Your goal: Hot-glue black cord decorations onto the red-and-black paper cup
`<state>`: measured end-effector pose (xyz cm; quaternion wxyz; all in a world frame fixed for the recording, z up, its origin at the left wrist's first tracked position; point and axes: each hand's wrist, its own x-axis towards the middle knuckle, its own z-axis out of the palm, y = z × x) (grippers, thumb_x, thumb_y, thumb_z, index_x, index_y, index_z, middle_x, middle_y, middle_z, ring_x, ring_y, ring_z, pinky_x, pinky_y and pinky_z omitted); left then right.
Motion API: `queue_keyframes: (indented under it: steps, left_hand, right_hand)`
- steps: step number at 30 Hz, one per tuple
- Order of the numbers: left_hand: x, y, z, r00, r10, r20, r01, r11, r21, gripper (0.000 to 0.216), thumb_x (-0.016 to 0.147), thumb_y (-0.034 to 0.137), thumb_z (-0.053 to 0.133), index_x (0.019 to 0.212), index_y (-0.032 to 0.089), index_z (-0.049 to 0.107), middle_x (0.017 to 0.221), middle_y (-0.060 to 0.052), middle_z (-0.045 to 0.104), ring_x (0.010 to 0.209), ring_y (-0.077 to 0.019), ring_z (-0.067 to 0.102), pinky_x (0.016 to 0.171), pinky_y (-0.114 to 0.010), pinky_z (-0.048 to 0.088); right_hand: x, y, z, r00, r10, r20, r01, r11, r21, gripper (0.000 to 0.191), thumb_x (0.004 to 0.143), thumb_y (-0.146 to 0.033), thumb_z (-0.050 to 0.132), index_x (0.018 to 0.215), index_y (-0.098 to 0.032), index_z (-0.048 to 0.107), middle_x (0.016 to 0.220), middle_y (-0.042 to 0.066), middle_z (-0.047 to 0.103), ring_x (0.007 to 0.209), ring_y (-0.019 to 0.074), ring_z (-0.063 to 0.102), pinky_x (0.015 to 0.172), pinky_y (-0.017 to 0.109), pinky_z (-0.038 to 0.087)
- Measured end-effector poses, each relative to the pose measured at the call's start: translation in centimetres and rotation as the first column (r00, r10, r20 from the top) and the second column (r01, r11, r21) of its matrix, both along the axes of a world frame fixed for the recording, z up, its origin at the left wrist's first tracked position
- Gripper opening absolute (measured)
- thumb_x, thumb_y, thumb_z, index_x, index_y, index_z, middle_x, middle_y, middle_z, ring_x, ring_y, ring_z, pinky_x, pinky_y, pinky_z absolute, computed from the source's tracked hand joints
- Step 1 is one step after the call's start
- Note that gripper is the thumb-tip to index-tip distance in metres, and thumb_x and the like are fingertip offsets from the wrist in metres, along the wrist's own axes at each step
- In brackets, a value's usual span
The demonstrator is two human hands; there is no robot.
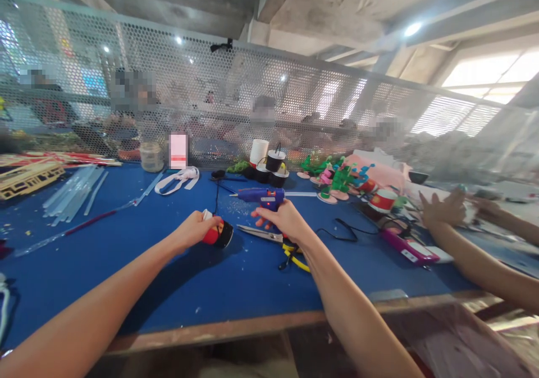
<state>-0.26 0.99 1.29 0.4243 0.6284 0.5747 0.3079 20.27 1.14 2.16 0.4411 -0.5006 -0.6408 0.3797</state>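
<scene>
My left hand (194,229) grips a small paper cup (218,233) with red and black on its side. The cup is tipped sideways just above the blue tabletop. A thin black cord or wire stands up from it. My right hand (281,219) is around the grip of a blue hot glue gun (261,196); its nozzle points left, and a pale glue stick (301,194) runs out behind it. Metal scissors (261,233) with yellow handles lie under my right hand, partly covered by it.
Clear glue sticks (76,192) and wooden cut-outs (31,178) lie left. Black cups (275,160), a white roll (258,152) and green decorations (343,178) stand along the mesh screen (236,97). A purple box (406,246) with a cable lies right, near a co-worker's hands (446,209).
</scene>
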Motion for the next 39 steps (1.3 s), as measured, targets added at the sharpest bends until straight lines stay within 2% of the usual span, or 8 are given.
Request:
queue_keyframes:
  steps: [4,9,13,17,22,28,39]
  left_hand:
    - [-0.5,0.5,0.0,0.999,-0.020,0.039,0.021,0.999,-0.031,0.031,0.058,0.045,0.052,0.052,0.014,0.050,0.042,0.005,0.040,0.042,-0.0080,0.032,0.045,-0.023,0.020]
    - [-0.7,0.6,-0.2,0.998,-0.038,0.049,0.040,0.998,-0.040,0.033,0.059,0.046,0.052,0.052,0.014,0.049,0.042,0.005,0.040,0.041,-0.0081,0.032,0.046,-0.023,0.019]
    - [-0.5,0.5,-0.1,0.998,-0.022,0.063,0.026,0.998,-0.058,0.032,0.059,0.045,0.052,0.056,0.013,0.052,0.044,0.004,0.044,0.044,-0.0091,0.036,0.047,-0.023,0.022]
    - [-0.3,0.4,0.1,0.996,0.025,0.082,-0.018,0.995,-0.094,0.028,0.058,0.041,0.054,0.056,0.013,0.052,0.045,0.004,0.045,0.045,-0.0097,0.039,0.047,-0.023,0.024]
    - [-0.1,0.2,0.3,0.991,0.059,0.117,-0.045,0.992,-0.121,0.026,0.057,0.039,0.055,0.053,0.014,0.050,0.043,0.004,0.046,0.043,-0.0091,0.039,0.046,-0.022,0.024]
    - [-0.1,0.0,0.4,0.989,0.070,0.129,-0.055,0.992,-0.117,0.027,0.058,0.039,0.055,0.051,0.014,0.048,0.042,0.004,0.046,0.041,-0.0081,0.037,0.045,-0.022,0.022]
    - [-0.1,0.2,0.0,0.987,0.063,0.148,-0.046,0.993,-0.112,0.028,0.058,0.040,0.055,0.053,0.013,0.053,0.042,0.004,0.047,0.042,-0.0094,0.040,0.046,-0.022,0.024]
  right_hand:
    - [-0.3,-0.8,-0.5,0.995,0.046,0.088,-0.052,0.996,0.066,0.013,0.064,-0.026,0.056,0.070,-0.015,0.059,0.063,0.003,0.064,0.055,0.0137,0.058,0.048,0.023,0.045]
    - [-0.4,-2.0,-0.6,0.973,0.047,0.225,-0.061,0.997,0.056,0.016,0.065,-0.031,0.057,0.059,-0.016,0.055,0.043,-0.003,0.052,0.037,0.0096,0.047,0.038,0.021,0.038]
    - [-0.4,-2.4,-0.9,0.947,0.039,0.320,-0.072,0.993,0.092,0.018,0.066,-0.033,0.056,0.065,-0.015,0.060,0.039,-0.004,0.046,0.034,0.0081,0.042,0.037,0.020,0.035]
    - [-0.5,-2.7,-0.9,0.921,-0.004,0.390,-0.068,0.983,0.171,0.017,0.067,-0.030,0.055,0.064,-0.015,0.062,0.041,-0.004,0.047,0.038,0.0088,0.043,0.041,0.021,0.036]
    - [-0.7,-3.1,-0.8,0.900,-0.017,0.435,-0.100,0.964,0.245,0.016,0.068,-0.027,0.054,0.065,-0.014,0.063,0.052,-0.001,0.054,0.053,0.0126,0.050,0.050,0.022,0.039]
    - [-1.0,-3.6,-0.6,0.867,-0.094,0.489,-0.075,0.946,0.315,0.021,0.067,-0.028,0.053,0.051,-0.016,0.051,0.047,-0.002,0.046,0.048,0.0118,0.045,0.044,0.021,0.034]
    - [-1.0,-4.1,-0.6,0.862,-0.034,0.506,-0.161,0.928,0.336,0.010,0.069,-0.024,0.051,0.062,-0.017,0.052,0.059,-0.001,0.054,0.054,0.0123,0.049,0.051,0.021,0.036]
